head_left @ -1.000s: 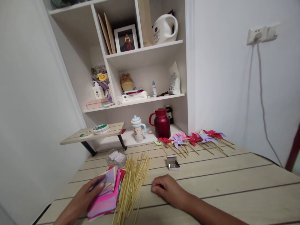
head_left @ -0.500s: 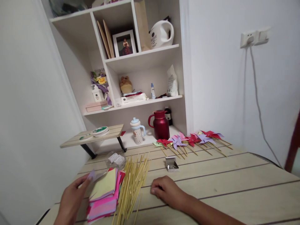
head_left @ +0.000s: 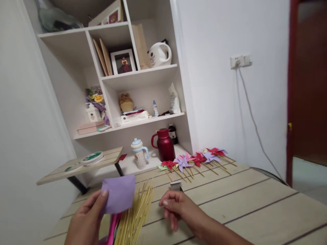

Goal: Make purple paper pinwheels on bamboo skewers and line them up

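Pinched between the thumb and fingers of my left hand [head_left: 88, 216] is a square of purple paper [head_left: 120, 193], raised above the table. Behind it lies the stack of coloured paper [head_left: 111, 229], mostly hidden. A bundle of thin wooden sticks [head_left: 136, 212] lies just right of the stack. My right hand [head_left: 176, 207] hovers over the tabletop, fingers loosely curled and apart, with nothing in them. Just beyond it stands a small open box [head_left: 176, 185], partly covered by that hand. Finished paper pinwheels [head_left: 183, 163] on sticks lie along the back of the table.
The wooden table [head_left: 245, 200] has dark grooves. At the back left is a small raised stand [head_left: 109, 157] holding round tape-like discs [head_left: 92, 157]. A spotted bottle [head_left: 140, 156] and a red thermos jug [head_left: 165, 146] stand in the shelf unit [head_left: 143, 124]. A cable [head_left: 251, 115] hangs from the wall socket.
My left hand has lifted the purple paper from beside the stack, up and to the right. My right hand's fingers have loosened from a curled fist. The view has turned right.
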Available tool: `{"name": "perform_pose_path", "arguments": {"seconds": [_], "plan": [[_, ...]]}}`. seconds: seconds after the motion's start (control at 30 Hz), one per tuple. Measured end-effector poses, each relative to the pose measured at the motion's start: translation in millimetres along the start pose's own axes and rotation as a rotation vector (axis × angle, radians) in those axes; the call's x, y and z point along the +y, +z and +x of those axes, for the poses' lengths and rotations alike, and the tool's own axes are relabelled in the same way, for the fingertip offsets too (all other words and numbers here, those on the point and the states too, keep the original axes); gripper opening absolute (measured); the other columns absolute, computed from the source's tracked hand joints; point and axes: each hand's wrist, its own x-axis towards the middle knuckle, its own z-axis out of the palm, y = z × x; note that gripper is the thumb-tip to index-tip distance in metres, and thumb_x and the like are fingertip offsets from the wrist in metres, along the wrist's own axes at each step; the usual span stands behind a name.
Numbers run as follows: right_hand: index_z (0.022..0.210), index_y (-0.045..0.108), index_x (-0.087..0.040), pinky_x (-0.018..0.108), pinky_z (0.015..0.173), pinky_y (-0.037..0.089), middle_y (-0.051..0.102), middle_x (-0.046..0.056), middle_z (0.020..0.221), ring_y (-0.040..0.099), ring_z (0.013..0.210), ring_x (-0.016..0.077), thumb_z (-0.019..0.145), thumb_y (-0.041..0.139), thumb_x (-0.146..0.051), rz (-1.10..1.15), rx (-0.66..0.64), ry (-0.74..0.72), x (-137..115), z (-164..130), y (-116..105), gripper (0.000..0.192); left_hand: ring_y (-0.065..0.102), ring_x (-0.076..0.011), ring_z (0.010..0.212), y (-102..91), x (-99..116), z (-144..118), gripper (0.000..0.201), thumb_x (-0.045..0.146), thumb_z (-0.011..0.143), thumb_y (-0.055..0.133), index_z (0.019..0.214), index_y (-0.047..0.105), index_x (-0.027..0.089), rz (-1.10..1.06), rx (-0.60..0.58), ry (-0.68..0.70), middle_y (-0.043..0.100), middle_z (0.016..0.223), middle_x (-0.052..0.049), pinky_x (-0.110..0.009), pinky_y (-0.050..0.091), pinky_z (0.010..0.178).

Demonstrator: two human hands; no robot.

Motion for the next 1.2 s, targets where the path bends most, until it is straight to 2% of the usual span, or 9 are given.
{"name": "perform_pose_path", "arguments": {"seconds": [0.13,0.3,0.43,0.6,0.7,0.83,0.9,1.1,1.2], "plan": [[0.104,0.06,-0.017,0.019,0.041,0.044,0.066,0.005,0.088,0.063,0.053,0.0112,0.08,0.06,-0.066,0.175,0.131,-0.048,-5,0,-9,0.055,0.071,-0.025,0.092,48.5,-9,-8,0.042,0.038,0.051,0.086,0.086,0.07,0.022,-0.333,-0.239,-0.307,0.077,0.088,-0.001,-0.03,0.059,0.071],[0.104,0.062,-0.019,0.018,0.039,0.045,0.056,0.006,0.099,0.063,0.066,0.0136,0.074,0.06,-0.075,0.138,0.209,-0.093,-22,1,-26,0.063,0.069,-0.019,0.089,81.7,-41,-5,0.036,0.042,0.059,0.085,0.089,0.072,0.025,-0.347,-0.406,-0.357,0.076,0.097,0.002,-0.023,0.056,0.064],[0.106,0.062,-0.022,0.018,0.048,0.044,0.059,0.003,0.091,0.059,0.075,0.0149,0.078,0.066,-0.062,0.069,0.153,-0.161,-40,-7,-35,0.049,0.068,-0.0284,0.105,99.1,-58,-8,0.044,0.054,0.061,0.08,0.093,0.072,0.024,-0.277,-0.509,-0.371,0.077,0.105,-0.005,-0.034,0.057,0.077],[0.11,0.065,-0.023,0.025,0.068,0.045,0.059,0.003,0.1,0.056,0.085,0.0165,0.066,0.08,-0.05,-0.071,0.246,-0.156,-45,-11,-45,0.053,0.07,-0.0336,0.103,114.0,-67,-17,0.061,0.052,0.04,0.089,0.089,0.072,0.02,-0.241,-0.457,-0.442,0.078,0.095,-0.012,-0.04,0.058,0.079],[0.106,0.067,-0.021,0.027,0.076,0.044,0.061,0.003,0.1,0.055,0.089,0.0178,0.06,0.085,-0.042,-0.121,0.249,-0.14,-38,-8,-47,0.053,0.072,-0.0347,0.095,119.7,-73,-21,0.053,0.05,0.036,0.089,0.079,0.071,0.024,-0.25,-0.452,-0.489,0.079,0.087,-0.009,-0.043,0.058,0.076],[0.092,0.067,-0.017,0.024,0.064,0.042,0.065,0.0,0.081,0.056,0.071,0.0138,0.055,0.087,-0.032,-0.07,0.129,-0.056,-25,-4,-47,0.044,0.071,-0.0367,0.096,124.6,-77,-29,0.04,0.053,0.042,0.082,0.069,0.069,0.026,-0.185,-0.514,-0.428,0.079,0.079,-0.009,-0.043,0.059,0.075],[0.077,0.065,-0.015,0.022,0.056,0.037,0.06,-0.003,0.066,0.05,0.058,0.0107,0.054,0.086,-0.03,-0.097,0.16,-0.026,-20,-2,-46,0.035,0.071,-0.039,0.097,124.8,-75,-32,0.038,0.055,0.043,0.079,0.064,0.067,0.026,-0.119,-0.537,-0.383,0.079,0.079,-0.01,-0.043,0.059,0.073],[0.062,0.059,-0.016,0.023,0.055,0.034,0.053,-0.004,0.059,0.046,0.059,0.012,0.06,0.077,-0.027,-0.284,0.388,-0.123,-22,4,-51,0.021,0.058,-0.0366,0.123,114.9,-82,-30,0.058,0.056,0.047,0.077,0.094,0.071,0.021,0.02,-0.403,-0.18,0.076,0.111,-0.01,-0.044,0.051,0.1],[0.068,0.062,-0.017,0.026,0.062,0.039,0.057,-0.002,0.065,0.051,0.067,0.0154,0.067,0.074,-0.028,-0.317,0.5,-0.223,-28,2,-54,0.016,0.063,-0.0314,0.116,109.3,-103,-26,0.058,0.057,0.056,0.077,0.101,0.07,0.022,-0.121,-0.33,-0.223,0.071,0.122,-0.01,-0.043,0.051,0.099]]}}
